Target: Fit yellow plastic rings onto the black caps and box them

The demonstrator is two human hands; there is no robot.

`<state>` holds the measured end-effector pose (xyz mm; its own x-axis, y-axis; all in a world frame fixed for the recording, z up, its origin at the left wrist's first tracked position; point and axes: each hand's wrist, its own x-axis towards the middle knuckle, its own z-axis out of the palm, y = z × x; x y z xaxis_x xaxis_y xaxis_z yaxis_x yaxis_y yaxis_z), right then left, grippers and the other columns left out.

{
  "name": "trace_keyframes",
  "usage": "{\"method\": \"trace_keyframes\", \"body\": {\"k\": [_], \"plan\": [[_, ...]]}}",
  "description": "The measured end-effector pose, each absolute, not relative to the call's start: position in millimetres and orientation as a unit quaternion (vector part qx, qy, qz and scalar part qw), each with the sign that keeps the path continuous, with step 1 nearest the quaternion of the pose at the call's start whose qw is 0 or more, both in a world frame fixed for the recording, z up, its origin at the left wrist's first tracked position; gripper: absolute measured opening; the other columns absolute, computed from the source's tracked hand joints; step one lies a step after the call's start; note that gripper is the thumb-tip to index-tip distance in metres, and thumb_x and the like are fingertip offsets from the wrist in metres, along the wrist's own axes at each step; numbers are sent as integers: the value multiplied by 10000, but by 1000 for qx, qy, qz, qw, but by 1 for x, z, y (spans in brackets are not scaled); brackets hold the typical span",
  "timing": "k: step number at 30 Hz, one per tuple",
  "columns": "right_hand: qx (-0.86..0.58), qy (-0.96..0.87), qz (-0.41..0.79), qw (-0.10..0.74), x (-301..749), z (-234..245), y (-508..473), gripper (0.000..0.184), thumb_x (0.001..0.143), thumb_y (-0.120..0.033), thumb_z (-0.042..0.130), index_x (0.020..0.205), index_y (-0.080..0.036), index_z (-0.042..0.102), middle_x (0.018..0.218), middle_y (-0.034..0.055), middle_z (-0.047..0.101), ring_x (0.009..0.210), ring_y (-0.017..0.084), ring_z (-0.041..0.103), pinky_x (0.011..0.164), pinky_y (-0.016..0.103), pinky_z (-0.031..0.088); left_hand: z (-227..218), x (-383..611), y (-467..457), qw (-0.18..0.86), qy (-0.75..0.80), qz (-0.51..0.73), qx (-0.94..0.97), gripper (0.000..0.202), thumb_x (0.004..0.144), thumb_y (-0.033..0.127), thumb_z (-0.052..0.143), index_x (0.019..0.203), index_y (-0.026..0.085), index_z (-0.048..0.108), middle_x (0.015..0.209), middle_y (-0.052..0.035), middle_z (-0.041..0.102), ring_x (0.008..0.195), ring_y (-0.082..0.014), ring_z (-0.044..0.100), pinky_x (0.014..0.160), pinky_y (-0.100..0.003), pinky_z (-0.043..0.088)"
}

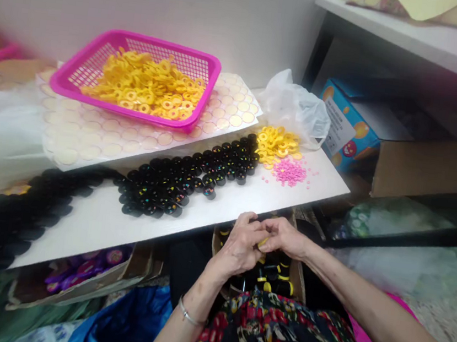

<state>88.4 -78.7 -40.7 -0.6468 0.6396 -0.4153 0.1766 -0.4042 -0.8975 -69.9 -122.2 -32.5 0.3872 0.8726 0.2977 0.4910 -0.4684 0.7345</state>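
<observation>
**Both hands meet on a small yellow piece below the table edge**

The left hand [239,247] and right hand [287,239] are pressed fingertip to fingertip just below the near edge of the white table [102,216]. Together they pinch a yellow piece [262,243] – only a sliver of it shows between the thumbs and forefingers, so its shape cannot be told. A thin bracelet [188,315] circles the left wrist.

Directly under the hands, at 6 o'clock, an open cardboard box [297,282] sits on the lap and holds black-and-yellow parts [276,274].

On the table at 12 o'clock from the hands lies a band of black caps [186,179] with coloured dots, packed side by side. At 1 o'clock a loose heap of yellow rings [277,142] touches that band's far end, with a patch of small pink pieces [289,172] just beside it. Behind these a crumpled plastic bag [298,110] lies against a blue carton [342,124].

At 10 o'clock, well apart from the hands, a pink mesh basket [115,104] is filled with more rings [147,86] – it rests on sheets of round stickers [91,132].
</observation>
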Motion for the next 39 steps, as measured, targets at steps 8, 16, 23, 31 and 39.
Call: {"method": "trace_keyframes", "body": {"k": [8,16,23,31,39], "plan": [[-339,-914,205,85,70,-66,-113,220,784,-185,530,993,-122,555,956,125,575,892,240,514,757,365,450,-39,-130,-109,-15,778,473,413,253,701,362,624,872,176,630,733,-7,551,601,-131,478,629,-277,427],[-388,-894,119,189,84,-41,-65,235,891,-340,441,782,-181,576,748,50,572,704,159,511,628,258,394,-53,-137,-81,20,803,444,397,351,685,500,618,846,191,658,673,25,543,568,-117,475,600,-246,383],[-649,-683,63,330,127,-23,73,231,820,-233,434,763,-185,653,802,53,583,751,169,518,670,270,381,-52,-124,-78,75,749,478,452,341,663,442,657,882,181,672,694,24,559,537,-101,432,565,-239,371],[-561,-763,166,274,135,-27,97,184,748,-327,569,708,-188,682,737,15,569,737,154,513,641,261,355,-55,-114,-75,131,695,486,514,287,668,402,670,866,195,648,714,28,531,525,-87,404,531,-223,360],[-487,-855,53,170,120,-22,80,196,807,-191,462,678,-170,607,811,61,559,808,188,452,684,302,320,-59,-105,-69,160,697,476,512,293,657,402,654,863,194,665,640,37,510,510,-84,404,521,-217,363]]}}
